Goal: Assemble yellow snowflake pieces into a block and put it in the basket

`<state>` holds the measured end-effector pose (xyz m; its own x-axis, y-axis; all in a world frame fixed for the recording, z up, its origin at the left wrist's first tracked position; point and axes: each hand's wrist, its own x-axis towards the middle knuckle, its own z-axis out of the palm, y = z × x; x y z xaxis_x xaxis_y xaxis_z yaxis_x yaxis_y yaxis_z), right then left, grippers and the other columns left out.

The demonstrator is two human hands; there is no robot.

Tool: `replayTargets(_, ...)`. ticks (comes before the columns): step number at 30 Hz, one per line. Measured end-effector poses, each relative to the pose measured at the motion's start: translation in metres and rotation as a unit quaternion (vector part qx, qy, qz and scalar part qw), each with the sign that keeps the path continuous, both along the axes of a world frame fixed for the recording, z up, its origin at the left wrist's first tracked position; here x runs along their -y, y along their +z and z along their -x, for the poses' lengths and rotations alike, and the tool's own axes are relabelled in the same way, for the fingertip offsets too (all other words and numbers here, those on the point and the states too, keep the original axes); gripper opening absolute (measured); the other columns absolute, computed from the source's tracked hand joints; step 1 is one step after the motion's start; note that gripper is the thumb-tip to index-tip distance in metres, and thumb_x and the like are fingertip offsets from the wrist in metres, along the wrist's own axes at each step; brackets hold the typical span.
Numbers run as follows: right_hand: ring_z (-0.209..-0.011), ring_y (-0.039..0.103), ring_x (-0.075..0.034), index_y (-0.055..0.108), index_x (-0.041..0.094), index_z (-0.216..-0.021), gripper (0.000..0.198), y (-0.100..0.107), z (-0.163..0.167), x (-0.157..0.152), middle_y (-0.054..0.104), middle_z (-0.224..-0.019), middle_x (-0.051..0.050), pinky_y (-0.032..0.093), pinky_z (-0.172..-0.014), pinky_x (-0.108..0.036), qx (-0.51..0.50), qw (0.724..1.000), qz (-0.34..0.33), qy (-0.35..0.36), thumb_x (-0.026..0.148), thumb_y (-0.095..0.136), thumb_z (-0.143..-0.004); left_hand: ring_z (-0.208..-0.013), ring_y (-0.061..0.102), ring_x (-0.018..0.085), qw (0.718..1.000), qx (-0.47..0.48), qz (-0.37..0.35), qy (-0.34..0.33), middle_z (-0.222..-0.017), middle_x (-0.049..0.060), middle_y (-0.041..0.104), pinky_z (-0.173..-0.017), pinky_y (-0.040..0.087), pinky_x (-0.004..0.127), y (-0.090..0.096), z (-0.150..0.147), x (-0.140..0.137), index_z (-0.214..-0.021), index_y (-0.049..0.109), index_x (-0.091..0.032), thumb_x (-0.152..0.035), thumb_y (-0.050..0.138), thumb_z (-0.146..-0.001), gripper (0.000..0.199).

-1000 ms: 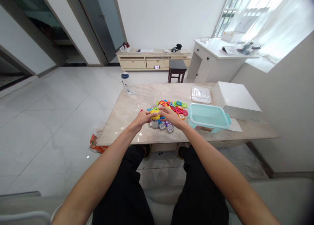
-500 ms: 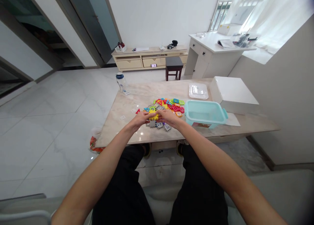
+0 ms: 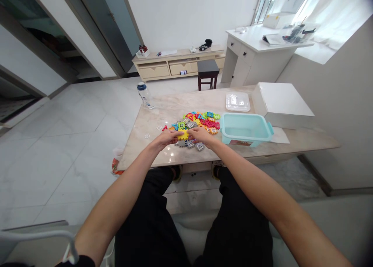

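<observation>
Between my two hands is a yellow building block with notched edges. My left hand grips its left side, fingers closed on it. My right hand pinches the right side. Just beyond and below the block lies a pile of notched plastic pieces in red, green, blue, orange and grey. Grey pieces with white window inserts lie near my right hand. Two loose white window frames rest to the left of my left hand.
Right of the pile stands an open turquoise bin. A clear plastic lid and a white box are behind it. At the table's far left corner is a water bottle. A dark stool stands beyond the table.
The yellow block has been tilted, so less of its face shows. Both hands still hold it. The whole view has shifted slightly with my head.
</observation>
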<state>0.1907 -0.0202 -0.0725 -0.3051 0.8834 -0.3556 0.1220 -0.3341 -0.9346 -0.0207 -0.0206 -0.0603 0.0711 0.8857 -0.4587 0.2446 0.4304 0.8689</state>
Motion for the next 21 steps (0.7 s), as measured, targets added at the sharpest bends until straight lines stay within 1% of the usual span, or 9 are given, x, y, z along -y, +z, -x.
replayTargets(2, -0.076, 0.069, -0.013, 0.076, 0.014, -0.094, 0.021, -0.003, -0.006, -0.002, 0.079, -0.099, -0.010, 0.047, -0.054, -0.018, 0.044, 0.999, -0.010, -0.021, 0.029, 0.063, -0.102, -0.058, 0.049, 0.010, 0.999, -0.046, -0.011, 0.004, -0.066, 0.002, 0.063, -0.053, 0.035, 0.023, -0.007, 0.012, -0.002, -0.070, 0.070, -0.015, -0.048, 0.097, -0.060, 0.044)
replayTargets(4, -0.076, 0.068, -0.013, 0.076, 0.014, -0.094, 0.025, -0.007, -0.014, -0.005, 0.079, -0.100, -0.010, 0.046, -0.054, -0.018, 0.067, 0.997, -0.015, -0.048, 0.032, 0.061, -0.103, -0.055, 0.043, 0.008, 0.995, -0.102, -0.015, 0.007, -0.058, -0.001, 0.055, -0.050, 0.027, 0.023, -0.016, 0.027, -0.002, -0.062, 0.066, -0.016, -0.049, 0.097, -0.059, 0.046)
replayTargets(6, -0.075, 0.067, -0.012, 0.077, 0.014, -0.093, 0.026, -0.012, -0.022, -0.009, 0.079, -0.101, -0.009, 0.045, -0.054, -0.018, 0.074, 0.995, -0.020, -0.068, 0.031, 0.059, -0.103, -0.053, 0.043, 0.009, 0.987, -0.160, -0.007, 0.015, -0.054, -0.002, 0.052, -0.049, 0.025, 0.023, -0.026, 0.042, 0.001, -0.059, 0.066, -0.016, -0.049, 0.097, -0.059, 0.045)
replayTargets(9, -0.073, 0.066, -0.011, 0.079, 0.014, -0.094, 0.026, -0.016, -0.032, -0.012, 0.080, -0.103, -0.009, 0.043, -0.052, -0.018, 0.088, 0.992, -0.019, -0.088, 0.028, 0.059, -0.101, -0.055, 0.049, 0.011, 0.974, -0.219, 0.030, 0.056, -0.055, -0.001, 0.056, -0.051, 0.032, 0.023, -0.041, 0.060, 0.004, -0.064, 0.071, -0.014, -0.046, 0.097, -0.060, 0.041)
replayTargets(11, -0.073, 0.066, -0.012, 0.079, 0.013, -0.094, 0.023, -0.015, -0.037, -0.012, 0.080, -0.102, -0.009, 0.041, -0.052, -0.018, 0.106, 0.990, -0.014, -0.092, 0.024, 0.059, -0.100, -0.056, 0.052, 0.012, 0.968, -0.232, 0.057, 0.079, -0.056, 0.001, 0.059, -0.052, 0.037, 0.024, -0.048, 0.067, 0.005, -0.067, 0.072, -0.014, -0.044, 0.099, -0.060, 0.041)
replayTargets(13, -0.074, 0.066, -0.012, 0.079, 0.013, -0.096, 0.022, -0.012, -0.040, -0.009, 0.080, -0.101, -0.010, 0.040, -0.053, -0.018, 0.118, 0.989, -0.007, -0.089, 0.022, 0.060, -0.099, -0.058, 0.057, 0.014, 0.966, -0.233, 0.073, 0.087, -0.057, 0.003, 0.062, -0.054, 0.039, 0.026, -0.054, 0.071, 0.004, -0.068, 0.071, -0.014, -0.045, 0.100, -0.059, 0.044)
replayTargets(17, -0.073, 0.066, -0.012, 0.080, 0.013, -0.098, 0.021, -0.006, -0.042, -0.003, 0.080, -0.098, -0.010, 0.042, -0.054, -0.019, 0.111, 0.991, -0.007, -0.073, 0.021, 0.061, -0.098, -0.067, 0.067, 0.022, 0.965, -0.232, 0.092, 0.086, -0.061, 0.007, 0.067, -0.056, 0.043, 0.029, -0.060, 0.072, 0.004, -0.069, 0.069, -0.016, -0.048, 0.103, -0.053, 0.050)
replayTargets(21, -0.068, 0.064, -0.012, 0.080, 0.013, -0.089, 0.020, -0.004, -0.038, 0.002, 0.079, -0.087, -0.009, 0.043, -0.055, -0.020, 0.130, 0.991, -0.007, -0.043, 0.020, 0.063, -0.096, -0.083, 0.074, 0.025, 0.970, -0.204, 0.098, 0.089, -0.077, 0.010, 0.077, -0.066, 0.050, 0.029, -0.060, 0.071, 0.006, -0.076, 0.071, -0.017, -0.047, 0.104, -0.049, 0.052)
